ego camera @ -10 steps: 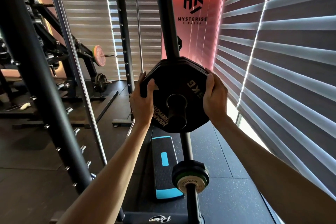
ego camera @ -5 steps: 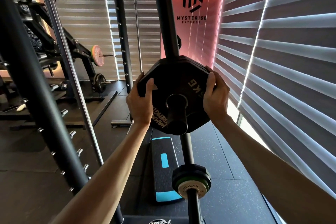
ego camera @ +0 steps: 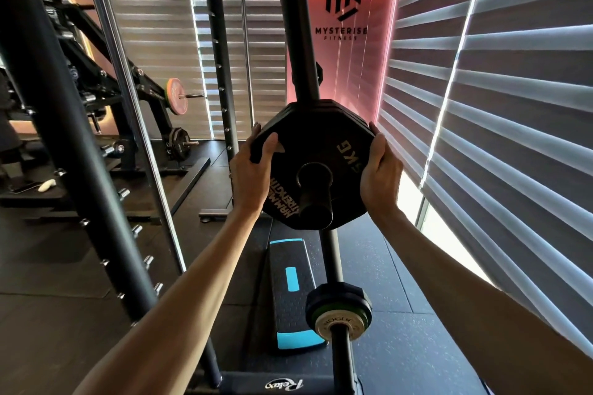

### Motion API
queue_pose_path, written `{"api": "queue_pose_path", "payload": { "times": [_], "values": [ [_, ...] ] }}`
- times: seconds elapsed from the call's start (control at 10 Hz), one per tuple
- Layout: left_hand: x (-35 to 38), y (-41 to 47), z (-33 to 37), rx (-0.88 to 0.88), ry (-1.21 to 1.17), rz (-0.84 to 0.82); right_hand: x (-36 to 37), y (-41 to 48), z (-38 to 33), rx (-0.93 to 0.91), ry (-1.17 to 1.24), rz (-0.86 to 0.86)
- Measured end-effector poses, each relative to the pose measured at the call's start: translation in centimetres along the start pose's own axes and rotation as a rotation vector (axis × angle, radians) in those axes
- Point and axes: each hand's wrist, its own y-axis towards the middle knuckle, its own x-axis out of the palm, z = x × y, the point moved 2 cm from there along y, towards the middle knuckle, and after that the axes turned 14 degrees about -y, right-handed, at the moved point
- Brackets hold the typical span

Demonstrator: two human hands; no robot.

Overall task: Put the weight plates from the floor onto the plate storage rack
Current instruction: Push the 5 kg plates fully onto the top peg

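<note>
On the upper peg (ego camera: 316, 199) of the storage rack post (ego camera: 298, 51), both hands (left hand (ego camera: 252, 178), right hand (ego camera: 380, 175)) clasp a 5 kg plate (ego camera: 324, 144), already threaded; release remains. Below the peg, smaller plates (ego camera: 338, 311) sit stored.

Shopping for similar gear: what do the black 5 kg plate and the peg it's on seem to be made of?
The 5 kg plate looks rubber- or urethane-coated: matte black, soft sheen, gold printed lettering; its core is hidden. The peg looks like metal tube with a matte black painted or powder-coated finish, judging by its smooth, even, dull surface.
</note>
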Motion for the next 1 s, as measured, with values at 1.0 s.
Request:
{"api": "queue_pose_path", "payload": {
  "times": [1.0],
  "values": [
    [0.7,2.6,6.6,0.174,0.131,-0.090,-5.1,4.6,-6.0,-0.212,-0.220,-0.117]
  ]
}}
